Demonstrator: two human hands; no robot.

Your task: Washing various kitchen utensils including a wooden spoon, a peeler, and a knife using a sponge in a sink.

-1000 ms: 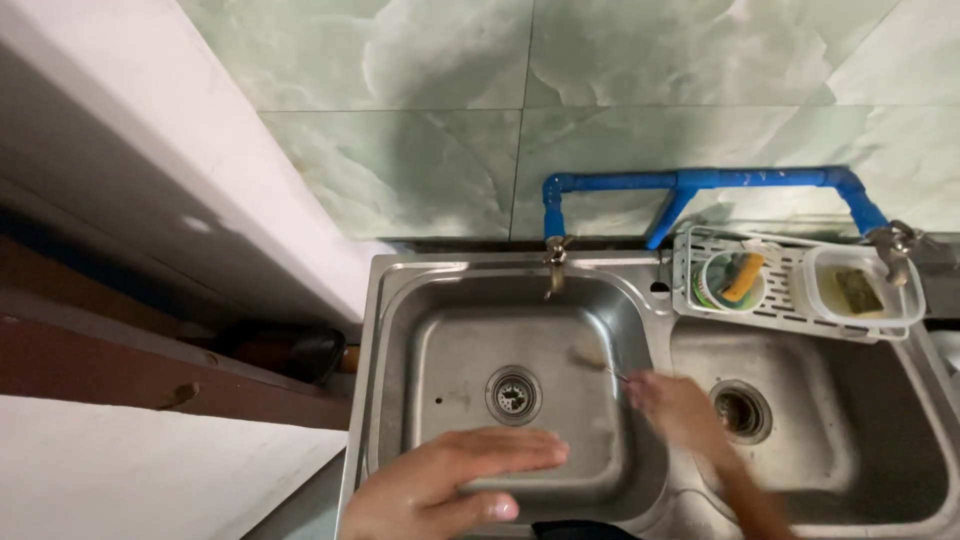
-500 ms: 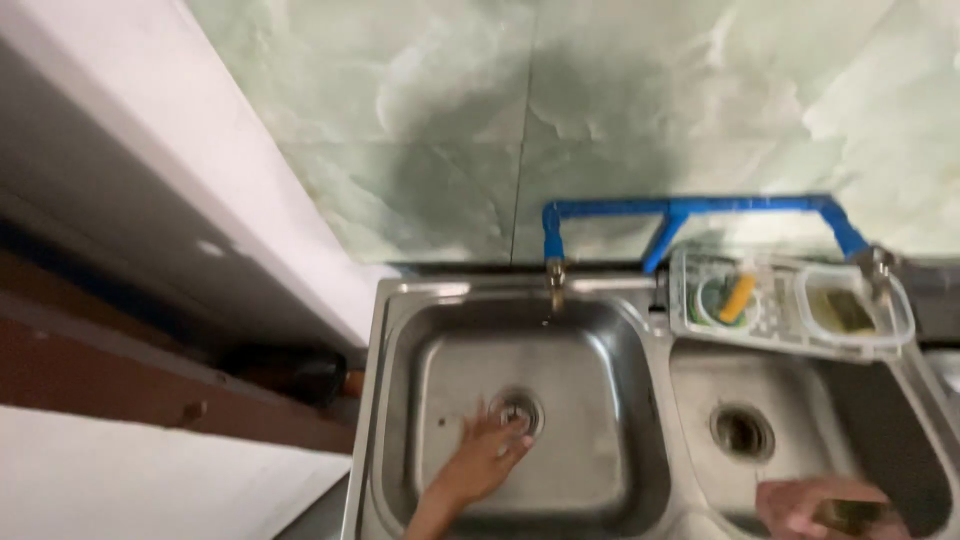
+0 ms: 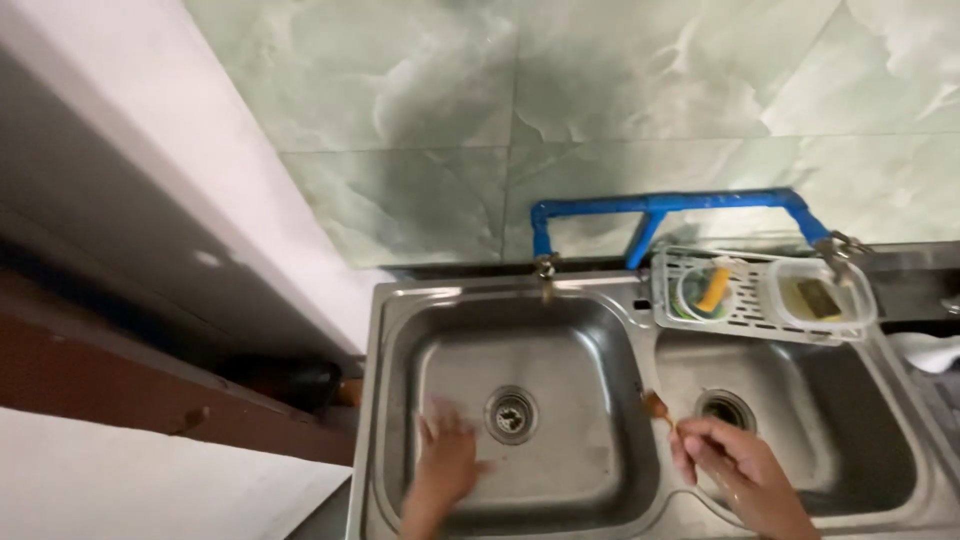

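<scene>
The right hand (image 3: 735, 470) is closed around a small brown-handled utensil (image 3: 657, 406), fingers curled on its lower end so that the brown tip sticks up and to the left of the knuckles; what kind of utensil it is cannot be told. That hand hangs over the right basin (image 3: 860, 440) of a stainless double sink, with the basin's drain (image 3: 724, 408) just above the fingers.

The left hand (image 3: 445, 462) holds nothing: its fingers are spread and lie flat on the floor of the left basin (image 3: 560, 360), blurred. The left drain (image 3: 511, 412) sits just to the right of its fingertips.

Beyond the right hand, a white plastic caddy (image 3: 750, 305) hangs on the sink's far rim, holding a sponge (image 3: 817, 297). A blue pipe (image 3: 665, 205) runs along the green tiled wall (image 3: 420, 100) above it.
</scene>
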